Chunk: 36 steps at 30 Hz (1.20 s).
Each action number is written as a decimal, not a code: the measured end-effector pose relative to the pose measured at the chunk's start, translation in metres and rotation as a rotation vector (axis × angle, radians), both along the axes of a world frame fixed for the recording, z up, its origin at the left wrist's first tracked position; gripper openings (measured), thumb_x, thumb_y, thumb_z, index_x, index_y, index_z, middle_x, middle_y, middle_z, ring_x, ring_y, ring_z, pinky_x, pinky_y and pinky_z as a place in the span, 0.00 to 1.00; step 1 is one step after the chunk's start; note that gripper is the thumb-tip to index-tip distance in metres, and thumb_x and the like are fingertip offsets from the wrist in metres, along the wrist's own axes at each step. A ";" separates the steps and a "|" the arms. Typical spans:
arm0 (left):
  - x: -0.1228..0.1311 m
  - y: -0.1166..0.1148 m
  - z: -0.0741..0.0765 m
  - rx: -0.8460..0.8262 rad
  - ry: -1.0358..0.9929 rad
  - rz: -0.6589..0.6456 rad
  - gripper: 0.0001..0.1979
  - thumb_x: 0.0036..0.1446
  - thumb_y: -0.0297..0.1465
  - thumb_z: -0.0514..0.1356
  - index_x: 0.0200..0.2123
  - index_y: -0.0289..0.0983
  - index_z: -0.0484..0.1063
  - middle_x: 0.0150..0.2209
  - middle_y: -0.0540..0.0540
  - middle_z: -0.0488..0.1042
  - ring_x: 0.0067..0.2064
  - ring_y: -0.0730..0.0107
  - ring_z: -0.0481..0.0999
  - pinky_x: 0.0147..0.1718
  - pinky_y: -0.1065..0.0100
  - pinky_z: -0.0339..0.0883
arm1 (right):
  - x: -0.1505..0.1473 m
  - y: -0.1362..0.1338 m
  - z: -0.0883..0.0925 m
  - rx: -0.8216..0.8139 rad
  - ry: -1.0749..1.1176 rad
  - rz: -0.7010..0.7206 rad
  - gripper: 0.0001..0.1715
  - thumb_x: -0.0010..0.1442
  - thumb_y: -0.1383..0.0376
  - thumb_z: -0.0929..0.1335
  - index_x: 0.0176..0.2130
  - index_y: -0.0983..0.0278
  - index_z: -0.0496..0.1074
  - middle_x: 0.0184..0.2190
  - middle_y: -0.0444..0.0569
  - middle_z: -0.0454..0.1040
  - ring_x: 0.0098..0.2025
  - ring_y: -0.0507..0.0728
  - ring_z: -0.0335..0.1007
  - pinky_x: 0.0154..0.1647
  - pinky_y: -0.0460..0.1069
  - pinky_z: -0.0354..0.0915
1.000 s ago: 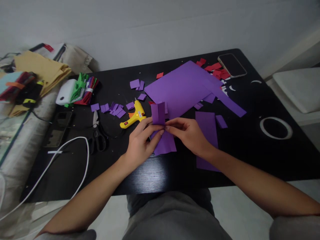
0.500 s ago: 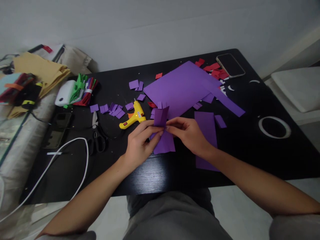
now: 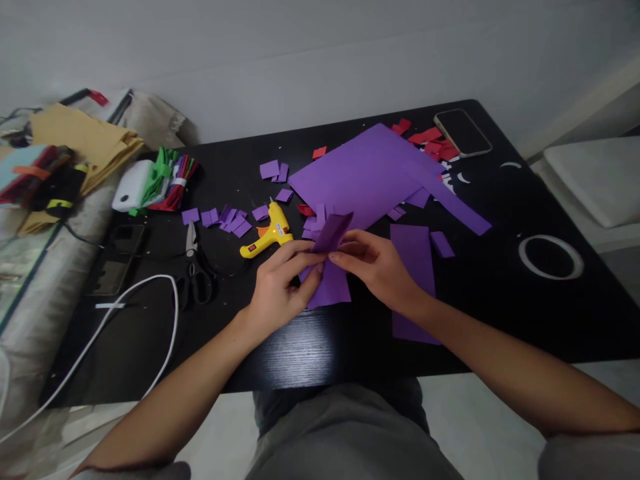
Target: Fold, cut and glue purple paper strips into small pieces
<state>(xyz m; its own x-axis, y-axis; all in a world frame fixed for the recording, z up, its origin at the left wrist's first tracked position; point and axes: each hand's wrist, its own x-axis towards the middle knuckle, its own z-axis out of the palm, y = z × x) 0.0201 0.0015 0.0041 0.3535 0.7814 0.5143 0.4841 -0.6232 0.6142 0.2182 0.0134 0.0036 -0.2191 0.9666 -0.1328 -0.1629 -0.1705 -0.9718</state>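
Observation:
A strip of purple paper (image 3: 331, 285) is bent across its middle, with its upper part standing up and its lower part hanging toward me. My left hand (image 3: 284, 277) pinches it at the bend from the left, thumb in front. From the right, my right hand (image 3: 373, 263) grips the same paper at the bend between thumb and fingers. The fingertips nearly meet and hide part of the fold. Just left of the paper lies a yellow glue gun (image 3: 271, 233). A larger purple sheet (image 3: 370, 173) is spread behind my hands.
Black-handled scissors (image 3: 196, 267) and small purple pieces (image 3: 235, 221) lie left on the black table. A purple rectangle (image 3: 413, 260) sits under my right forearm. Farther right are a phone (image 3: 463, 132), red scraps (image 3: 433, 140) and a white ring (image 3: 525, 265). A white cable (image 3: 173, 320) loops at left.
The upper part of the held purple paper has tilted to the right. Both hands stay at the bend, with the right fingers shifted slightly.

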 end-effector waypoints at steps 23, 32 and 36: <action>0.004 0.003 -0.011 -0.580 -0.346 0.070 0.06 0.64 0.33 0.64 0.43 0.39 0.75 0.33 0.49 0.78 0.30 0.72 0.72 0.29 0.70 0.65 | 0.002 0.000 -0.003 0.190 -0.151 -0.019 0.11 0.56 0.69 0.77 0.41 0.58 0.83 0.43 0.46 0.86 0.48 0.60 0.83 0.54 0.56 0.77; 0.009 0.006 -0.004 -0.763 -0.564 0.078 0.11 0.52 0.32 0.73 0.36 0.36 0.76 0.31 0.50 0.77 0.28 0.76 0.70 0.29 0.73 0.65 | 0.001 -0.002 -0.005 0.172 -0.094 0.029 0.13 0.57 0.68 0.76 0.44 0.60 0.83 0.43 0.47 0.86 0.47 0.59 0.84 0.55 0.54 0.78; 0.013 0.007 0.003 -0.759 -0.637 0.038 0.12 0.53 0.35 0.74 0.37 0.37 0.79 0.25 0.54 0.71 0.26 0.77 0.68 0.27 0.74 0.66 | 0.000 -0.003 -0.004 0.160 -0.108 0.059 0.17 0.58 0.70 0.74 0.48 0.59 0.81 0.49 0.48 0.85 0.52 0.58 0.83 0.58 0.55 0.77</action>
